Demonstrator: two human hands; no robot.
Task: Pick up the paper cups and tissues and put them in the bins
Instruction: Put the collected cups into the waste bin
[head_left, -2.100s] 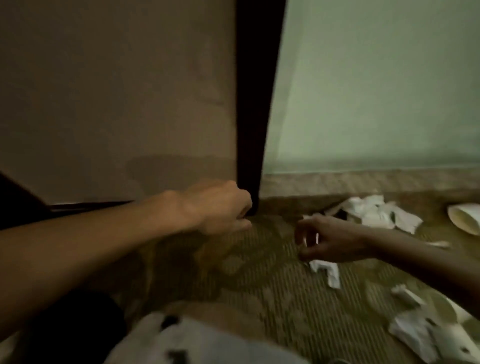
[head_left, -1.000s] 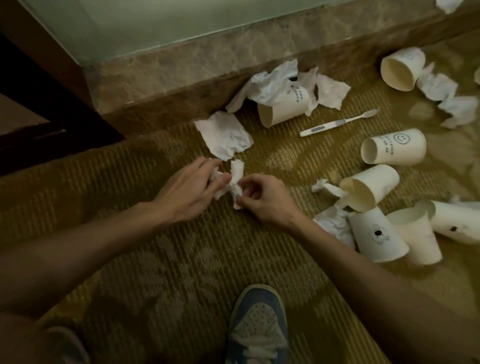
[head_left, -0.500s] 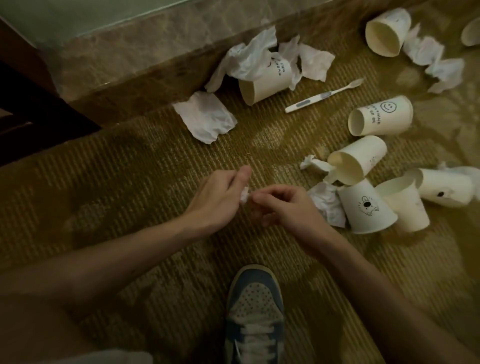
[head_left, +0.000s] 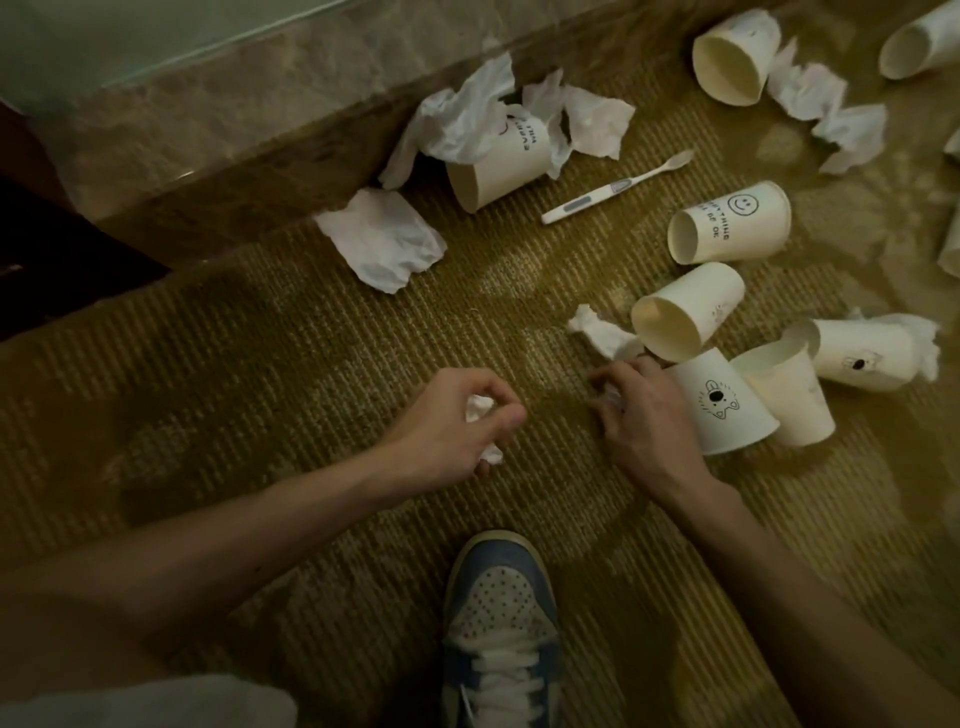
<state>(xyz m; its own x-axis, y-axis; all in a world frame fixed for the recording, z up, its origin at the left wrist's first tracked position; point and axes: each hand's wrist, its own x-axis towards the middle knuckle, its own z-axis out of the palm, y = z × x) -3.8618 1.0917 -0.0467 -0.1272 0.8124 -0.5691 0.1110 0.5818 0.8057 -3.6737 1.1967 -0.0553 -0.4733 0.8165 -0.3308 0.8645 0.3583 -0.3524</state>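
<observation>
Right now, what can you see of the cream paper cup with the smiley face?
The cream paper cup with the smiley face lies on its side on the patterned brown carpet, with its open mouth facing left. Black lettering runs beside the black face. It looks uncrushed, and nothing rests on it. A plain cream paper cup lies close below it in view.

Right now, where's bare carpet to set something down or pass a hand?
Bare carpet lies left of the left hand, gripping a tissue wad, below the flat tissue, and between the hands. Right of the right hand, gripping a tissue scrap, cups and tissues crowd.
</observation>
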